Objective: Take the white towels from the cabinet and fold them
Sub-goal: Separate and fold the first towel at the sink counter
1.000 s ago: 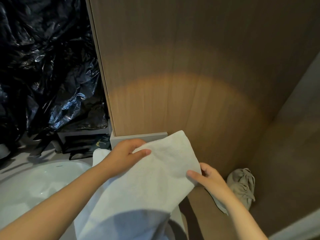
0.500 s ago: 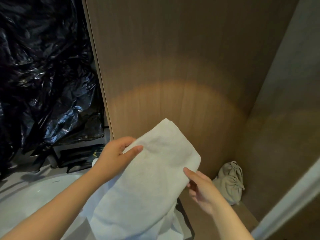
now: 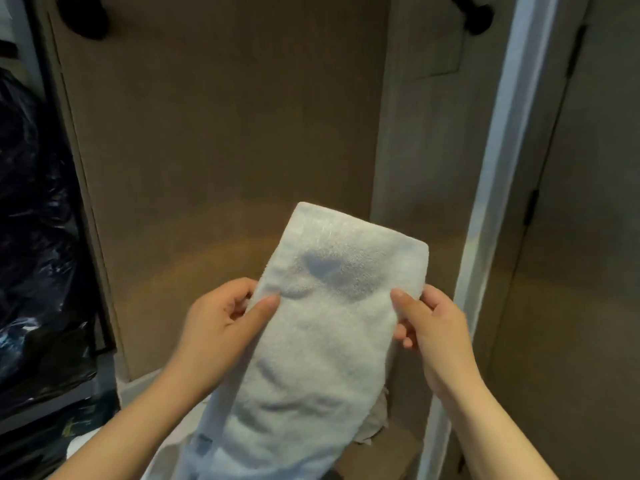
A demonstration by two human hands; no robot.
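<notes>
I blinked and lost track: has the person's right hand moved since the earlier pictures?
Yes. The right hand has risen: earlier level with the crumpled cloth on the cabinet floor, it now grips the white towel above it.

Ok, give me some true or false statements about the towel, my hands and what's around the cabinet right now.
1. Both hands hold the towel. True: the left hand pinches its left edge, the right hand its right edge.
2. The towel lies flat on a shelf. False: it is held up in front of the cabinet.
3. There is black plastic left of the cabinet. True.
4. The towel is dark grey. False: it is white.
</notes>
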